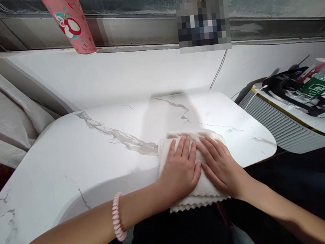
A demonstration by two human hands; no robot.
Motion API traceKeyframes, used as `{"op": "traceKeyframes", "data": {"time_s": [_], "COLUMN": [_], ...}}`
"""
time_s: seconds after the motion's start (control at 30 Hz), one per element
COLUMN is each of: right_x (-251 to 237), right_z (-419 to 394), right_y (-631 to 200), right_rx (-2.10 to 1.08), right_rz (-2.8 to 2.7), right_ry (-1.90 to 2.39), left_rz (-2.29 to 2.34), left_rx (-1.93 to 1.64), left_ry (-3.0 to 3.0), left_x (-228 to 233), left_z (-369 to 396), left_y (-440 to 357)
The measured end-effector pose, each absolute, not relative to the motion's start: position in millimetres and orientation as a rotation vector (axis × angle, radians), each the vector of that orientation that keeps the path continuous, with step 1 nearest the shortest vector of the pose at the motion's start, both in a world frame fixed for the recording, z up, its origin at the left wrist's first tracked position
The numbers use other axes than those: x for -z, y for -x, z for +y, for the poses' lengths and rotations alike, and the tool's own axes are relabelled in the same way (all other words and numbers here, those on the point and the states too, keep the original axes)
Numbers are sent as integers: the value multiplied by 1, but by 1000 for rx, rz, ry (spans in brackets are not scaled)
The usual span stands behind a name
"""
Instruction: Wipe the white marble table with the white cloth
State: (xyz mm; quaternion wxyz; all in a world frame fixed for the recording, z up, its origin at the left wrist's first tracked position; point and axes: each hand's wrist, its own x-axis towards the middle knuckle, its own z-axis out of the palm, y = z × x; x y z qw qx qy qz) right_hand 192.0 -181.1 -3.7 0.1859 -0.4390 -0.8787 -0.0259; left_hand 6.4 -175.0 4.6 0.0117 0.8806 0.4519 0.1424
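A cream-white cloth (pixel 200 195) with a scalloped edge lies folded in layers at the front edge of the white marbled table (pixel 116 118). Part of its near side reaches past that edge. My left hand (pixel 182 168) rests flat on the cloth, fingers stretched out and pointing away from me. Beside it, my right hand (pixel 218 162) also lies flat on the cloth, its fingers extended. The two thumbs are close together near the cloth's middle. A pink coil hair tie (pixel 118 217) is around my left wrist.
On the window ledge stands a pink patterned container (pixel 71 25). To the right, a ribbed side cabinet (pixel 283 122) carries a plastic bottle (pixel 319 80), black headphones (pixel 285 87) and cables. A pale curtain (pixel 8 102) hangs at the left. A thin cable (pixel 218 69) runs down the wall.
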Motion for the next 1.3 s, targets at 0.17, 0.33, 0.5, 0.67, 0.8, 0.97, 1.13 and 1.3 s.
{"op": "traceKeyframes", "data": {"time_s": [0.17, 0.33, 0.5, 0.67, 0.8, 0.97, 1.13, 1.3], "right_x": [1, -2, -27, -32, -10, 4, 4, 6], "right_z": [-161, -102, -19, 40, 66, 89, 102, 106], "right_y": [-161, -128, -116, -93, -69, -53, -45, -43], "right_rx": [-36, -178, -660, -692, -450, -274, -191, -158], "right_rz": [-2518, -2484, -2659, -2348, -2252, -2228, -2202, -2174], "right_ry": [1225, 1341, 1420, 1600, 1520, 1420, 1452, 1445], "left_rz": [1449, 1756, 1764, 1918, 1969, 1975, 2020, 2018], "left_rx": [-418, -401, -71, -321, -581, -636, -669, -693], "left_ry": [-2707, -2645, -2424, -2411, -2408, -2410, -2357, -2322], "left_x": [-1, -9, -39, -20, 2, 2, 0, 1], "left_z": [-160, -113, -41, 13, 41, 63, 75, 78], "left_y": [30, 48, 54, 60, 72, 86, 92, 94]}}
